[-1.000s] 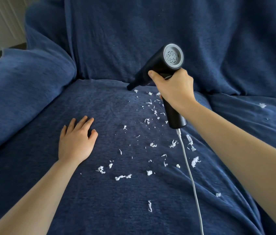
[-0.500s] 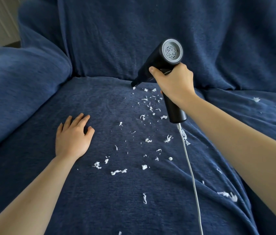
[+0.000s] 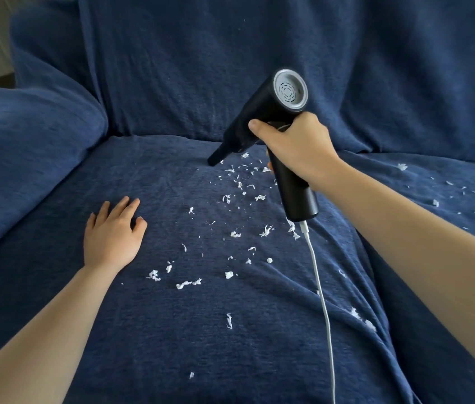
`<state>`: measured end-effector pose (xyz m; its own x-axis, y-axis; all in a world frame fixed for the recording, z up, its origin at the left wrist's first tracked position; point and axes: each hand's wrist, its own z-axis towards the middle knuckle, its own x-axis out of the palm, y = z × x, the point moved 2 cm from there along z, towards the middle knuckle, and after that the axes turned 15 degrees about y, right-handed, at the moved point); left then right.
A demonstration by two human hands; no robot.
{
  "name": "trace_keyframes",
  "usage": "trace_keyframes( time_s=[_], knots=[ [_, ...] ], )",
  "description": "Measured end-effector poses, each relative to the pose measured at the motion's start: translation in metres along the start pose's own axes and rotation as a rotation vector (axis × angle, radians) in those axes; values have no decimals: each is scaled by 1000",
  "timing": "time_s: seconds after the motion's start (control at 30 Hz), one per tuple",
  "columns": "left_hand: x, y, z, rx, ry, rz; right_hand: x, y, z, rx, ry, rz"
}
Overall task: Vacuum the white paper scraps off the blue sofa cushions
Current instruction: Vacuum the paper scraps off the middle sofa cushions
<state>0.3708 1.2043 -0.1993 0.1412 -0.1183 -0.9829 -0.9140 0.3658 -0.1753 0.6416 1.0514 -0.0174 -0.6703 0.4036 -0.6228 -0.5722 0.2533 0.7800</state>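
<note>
The black handheld vacuum (image 3: 262, 118) has swung its nozzle slightly leftward across the seat since the earlier frame. Nearest, at lower left, the left hand (image 3: 112, 237) lies flat on the blue fabric sofa cushion (image 3: 143, 330), fingers straight. White paper scraps (image 3: 230, 234) dot mid-frame. Farther, the right hand (image 3: 297, 147) grips the vacuum's handle, its white cord (image 3: 322, 301) trailing down

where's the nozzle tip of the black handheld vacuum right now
In the head view the black handheld vacuum's nozzle tip sits centre frame at the back of the blue seat cushion, just left of the farthest white paper scraps.
</note>
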Motion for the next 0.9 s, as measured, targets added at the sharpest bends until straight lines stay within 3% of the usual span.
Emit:
trace_keyframes(
  time_s=[0.13, 0.47, 0.9],
  knots=[
    [0, 0, 0, 2, -1, 2, -4, 9, -5, -9, 36, -16],
    [2, 2, 2, 3, -6, -12, -33, 3, 9, 1, -87, -142],
    [1, 0, 1, -4, 3, -11, -19, 18, 3, -12, 7, -67]
  ],
)
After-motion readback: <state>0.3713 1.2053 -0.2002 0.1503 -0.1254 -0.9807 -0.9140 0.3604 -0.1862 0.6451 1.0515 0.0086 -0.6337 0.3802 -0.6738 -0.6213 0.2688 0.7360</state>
